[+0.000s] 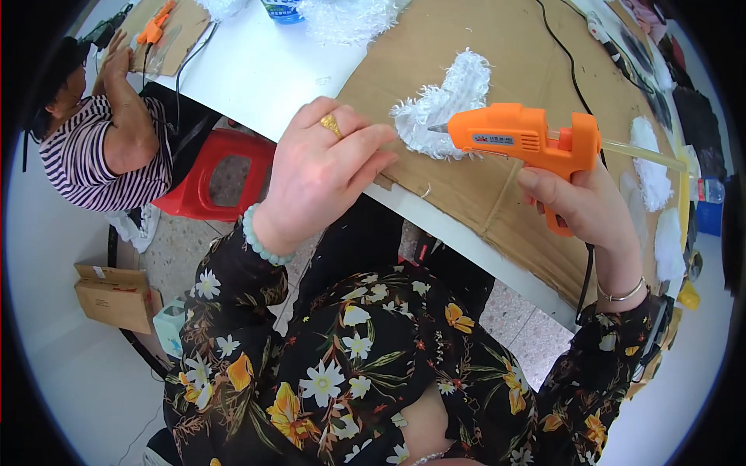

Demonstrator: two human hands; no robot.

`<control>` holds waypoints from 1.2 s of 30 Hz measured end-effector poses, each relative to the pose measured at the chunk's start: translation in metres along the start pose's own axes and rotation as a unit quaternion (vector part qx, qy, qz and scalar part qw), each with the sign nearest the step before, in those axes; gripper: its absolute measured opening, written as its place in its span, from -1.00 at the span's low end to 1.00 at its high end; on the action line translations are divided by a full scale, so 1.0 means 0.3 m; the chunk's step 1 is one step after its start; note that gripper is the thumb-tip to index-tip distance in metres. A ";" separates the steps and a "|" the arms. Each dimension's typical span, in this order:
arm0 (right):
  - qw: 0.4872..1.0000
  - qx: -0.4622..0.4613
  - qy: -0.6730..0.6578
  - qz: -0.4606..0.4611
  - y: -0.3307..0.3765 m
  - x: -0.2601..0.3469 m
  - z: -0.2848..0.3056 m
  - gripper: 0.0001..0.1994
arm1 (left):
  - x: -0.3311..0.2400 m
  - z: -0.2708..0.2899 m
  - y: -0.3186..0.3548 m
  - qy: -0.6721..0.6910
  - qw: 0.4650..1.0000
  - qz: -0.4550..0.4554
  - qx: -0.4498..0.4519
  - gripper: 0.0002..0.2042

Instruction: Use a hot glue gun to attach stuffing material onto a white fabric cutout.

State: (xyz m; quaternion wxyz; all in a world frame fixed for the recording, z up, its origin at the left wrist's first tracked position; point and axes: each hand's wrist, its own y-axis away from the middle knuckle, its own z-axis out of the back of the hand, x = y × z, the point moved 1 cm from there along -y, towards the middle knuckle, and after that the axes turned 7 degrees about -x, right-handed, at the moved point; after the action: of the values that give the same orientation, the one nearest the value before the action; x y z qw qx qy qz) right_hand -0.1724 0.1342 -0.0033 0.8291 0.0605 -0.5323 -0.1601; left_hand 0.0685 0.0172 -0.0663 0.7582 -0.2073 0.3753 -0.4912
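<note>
My right hand [579,203] is wrapped round the handle of an orange hot glue gun [497,130]. A clear glue stick [643,153] juts from its back end, and its metal nozzle points left at a white fluffy fabric piece [444,109]. That piece is bent roughly like a boomerang and lies on a sheet of brown cardboard. The nozzle tip is over its near part. My left hand [330,167] is closed in a pinch just left of the fabric's edge. What its fingertips hold, if anything, is too small to make out.
The cardboard [474,194] covers part of a white table [245,74]. Black cords cross its right side, beside more white fluffy pieces [653,167]. At the left, a co-worker [116,147] is by a red stool [221,175]; another orange glue gun [157,23] lies farther back.
</note>
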 end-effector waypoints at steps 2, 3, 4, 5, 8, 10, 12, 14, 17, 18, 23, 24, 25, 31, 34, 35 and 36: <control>1.000 0.001 0.002 0.006 0.001 0.001 -0.006 -0.66 | 0.008 -0.008 -0.009 -0.033 0.999 -0.026 -0.004 -0.80; 1.000 0.010 0.007 -0.001 0.003 -0.001 -0.007 -0.66 | 0.016 -0.014 -0.013 0.000 1.000 0.023 -0.008 -0.79; 1.000 0.017 0.013 -0.009 0.004 -0.004 -0.006 -0.66 | 0.027 -0.026 -0.022 0.035 0.997 0.071 -0.013 -0.78; 1.000 0.017 0.015 -0.009 0.006 -0.009 -0.008 -0.66 | 0.035 -0.035 -0.038 0.036 0.997 0.072 -0.015 -0.78; 1.000 0.006 -0.013 -0.006 0.016 -0.013 -0.013 -0.61 | 0.038 -0.044 -0.091 0.001 1.000 0.002 0.004 -0.78; 1.000 0.014 0.017 -0.009 0.022 -0.018 -0.003 -0.67 | 0.035 -0.060 -0.111 0.015 0.998 0.000 0.053 -0.84; 1.000 0.011 0.012 -0.017 0.026 -0.032 0.009 -0.68 | 0.043 -0.075 -0.132 0.014 0.997 -0.019 0.073 -0.86; 1.000 0.009 0.005 -0.025 0.030 -0.041 0.011 -0.69 | 0.049 -0.091 -0.141 0.011 0.995 -0.040 0.094 -0.89; 1.000 0.018 0.008 -0.021 0.032 -0.029 0.002 -0.70 | 0.050 -0.083 -0.146 0.011 0.997 -0.020 0.068 -0.90; 1.000 0.011 0.005 -0.008 0.033 -0.026 -0.004 -0.70 | 0.050 -0.074 -0.147 0.064 0.993 0.061 0.082 -0.89; 1.000 0.008 0.017 -0.002 0.022 -0.018 -0.028 -0.72 | 0.069 -0.092 -0.146 0.154 0.962 0.202 0.102 -0.85; 1.000 0.004 0.013 -0.009 0.021 -0.014 -0.034 -0.73 | 0.069 -0.091 -0.149 0.149 0.962 0.203 0.105 -0.85; 1.000 0.000 0.009 -0.015 0.020 -0.013 -0.039 -0.74 | 0.069 -0.092 -0.150 0.144 0.962 0.203 0.108 -0.84; 1.000 -0.014 0.005 0.006 0.006 -0.002 -0.055 -0.74 | 0.077 -0.096 -0.152 0.150 0.961 0.207 0.104 -0.84; 1.000 -0.010 0.014 0.015 -0.003 0.014 -0.060 -0.74 | 0.075 -0.090 -0.163 0.145 0.960 0.215 0.109 -0.84; 1.000 -0.010 0.016 0.016 -0.005 0.015 -0.062 -0.74 | 0.077 -0.090 -0.164 0.144 0.960 0.215 0.107 -0.84; 0.999 -0.014 0.020 0.023 -0.008 0.012 -0.066 -0.74 | 0.081 -0.091 -0.164 0.147 0.960 0.215 0.109 -0.84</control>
State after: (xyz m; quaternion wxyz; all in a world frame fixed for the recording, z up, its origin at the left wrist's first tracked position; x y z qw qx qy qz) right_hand -0.1538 0.1293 -0.0093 0.8440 0.0396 -0.5141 -0.1475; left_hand 0.0241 -0.0244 -0.0587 0.8004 0.0360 0.4625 -0.3798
